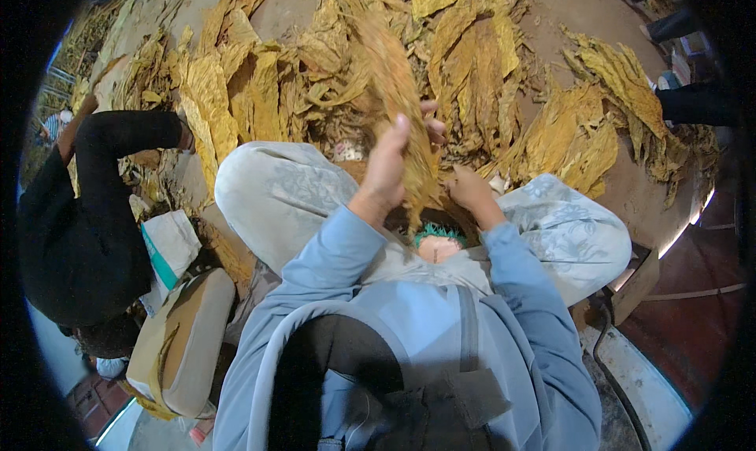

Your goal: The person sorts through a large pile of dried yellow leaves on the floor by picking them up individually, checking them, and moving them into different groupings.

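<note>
My left hand (384, 171) is closed round a bundle of long yellow-brown dried tobacco leaves (394, 73). The bundle stands upright and slightly smeared by motion. The thumb shows on its near side, and fingertips come out beyond its right edge. My right hand (470, 191) is close beside the lower end of the bundle, fingers curled in; what they grip is hidden. Between my legs, below the bundle, something green and frayed (439, 232) shows. A broad heap of loose tobacco leaves (480, 65) spreads in front of both hands.
At the left sits a person in black (79, 207), near a pale cushion (189, 341) and a white and teal packet (169, 246). More dried leaves (622, 81) lie at the right, close to another person's dark-clothed limb (697, 105). A wooden edge (636, 286) borders my right knee.
</note>
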Motion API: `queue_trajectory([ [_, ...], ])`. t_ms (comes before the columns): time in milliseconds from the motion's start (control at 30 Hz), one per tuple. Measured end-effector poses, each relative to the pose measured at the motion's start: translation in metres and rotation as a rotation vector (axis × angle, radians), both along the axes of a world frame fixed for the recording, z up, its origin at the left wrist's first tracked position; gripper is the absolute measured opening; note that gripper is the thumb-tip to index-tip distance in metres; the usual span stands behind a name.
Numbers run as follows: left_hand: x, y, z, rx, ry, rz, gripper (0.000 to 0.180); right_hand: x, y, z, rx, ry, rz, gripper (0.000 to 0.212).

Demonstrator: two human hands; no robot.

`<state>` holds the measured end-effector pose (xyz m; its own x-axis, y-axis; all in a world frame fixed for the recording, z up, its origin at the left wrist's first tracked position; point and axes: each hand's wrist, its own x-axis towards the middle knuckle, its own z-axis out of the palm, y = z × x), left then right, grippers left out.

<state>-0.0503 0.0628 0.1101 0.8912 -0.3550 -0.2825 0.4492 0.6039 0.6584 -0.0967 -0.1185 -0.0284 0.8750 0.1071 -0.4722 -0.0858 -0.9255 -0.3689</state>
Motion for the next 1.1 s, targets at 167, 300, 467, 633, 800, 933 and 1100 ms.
queue_trajectory([
  [167, -0.017, -0.034, -0.003, -0.013, 0.032, -0.145, 0.044, 0.017, -0.011, 0.102, 1.049, 0.178, -0.492, 0.041],
  [300, -0.017, -0.044, -0.019, 0.209, -0.237, -0.137, 0.046, -0.003, 0.005, 0.131, 1.02, 0.107, -0.447, 0.021],
  [467, -0.011, -0.043, -0.017, 0.207, -0.164, -0.084, 0.038, -0.025, 0.006, 0.131, 0.94, 0.08, -0.469, 0.011],
  [633, 0.019, -0.029, -0.012, 0.046, 0.035, 0.179, 0.035, -0.045, -0.02, 0.122, 0.813, -0.068, -0.303, 0.019],
  [800, 0.025, -0.024, -0.012, -0.039, 0.039, 0.342, 0.031, -0.053, -0.024, 0.135, 0.828, 0.011, -0.33, 0.021],
  [933, 0.008, -0.032, -0.009, -0.023, 0.148, 0.148, 0.036, -0.037, -0.003, 0.138, 0.778, -0.082, -0.331, 0.02],
  [1100, -0.006, -0.039, -0.052, 0.154, 0.255, 0.102, 0.028, 0.011, 0.002, 0.1, 0.638, 0.101, 0.031, 0.025],
])
